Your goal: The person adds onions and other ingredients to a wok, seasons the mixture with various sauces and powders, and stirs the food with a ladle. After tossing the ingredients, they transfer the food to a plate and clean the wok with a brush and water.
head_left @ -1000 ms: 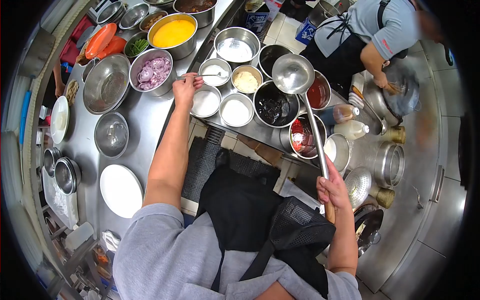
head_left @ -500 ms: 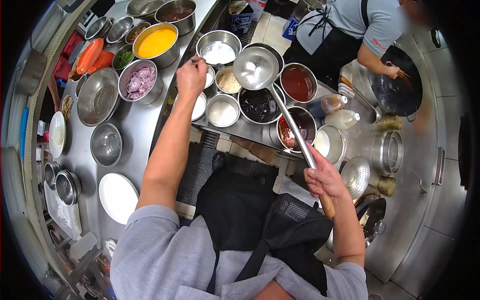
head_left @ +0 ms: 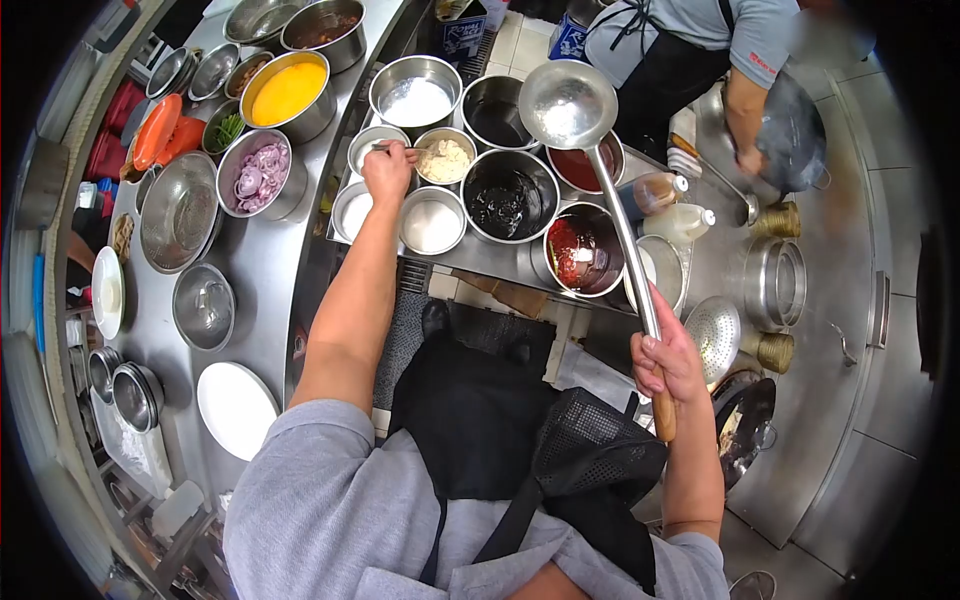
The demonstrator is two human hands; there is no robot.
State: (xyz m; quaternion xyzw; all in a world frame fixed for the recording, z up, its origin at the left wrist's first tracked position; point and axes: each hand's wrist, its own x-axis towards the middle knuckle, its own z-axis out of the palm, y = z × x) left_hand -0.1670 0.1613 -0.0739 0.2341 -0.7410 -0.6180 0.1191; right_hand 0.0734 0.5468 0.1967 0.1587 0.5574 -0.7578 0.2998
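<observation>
My right hand (head_left: 668, 352) is wrapped round the wooden-ended handle of a long ladle (head_left: 568, 105). The ladle's round metal bowl hangs over the far side of the seasoning pots, above the pot of red sauce (head_left: 580, 170). My left hand (head_left: 387, 176) is closed, fingers pinched, at a small pot of white contents (head_left: 368, 145). A thin bit of metal shows at its fingertips, too small to name. Beside that hand are a pot of pale chopped stuff (head_left: 446, 160), a pot of white powder (head_left: 432, 222) and a pot of dark liquid (head_left: 508, 197).
On the left counter stand a pot of yellow liquid (head_left: 288, 92), a pot of sliced red onion (head_left: 262, 178), strainers and a white plate (head_left: 237, 410). At right are sauce bottles (head_left: 685, 224) and a perforated skimmer (head_left: 713, 340). A co-worker (head_left: 680, 60) works at a wok (head_left: 795, 130).
My left hand has moved down and over to the small white-filled pot. The ladle has swung right and up in my right hand. The co-worker's wok has tilted, and their hand is lower.
</observation>
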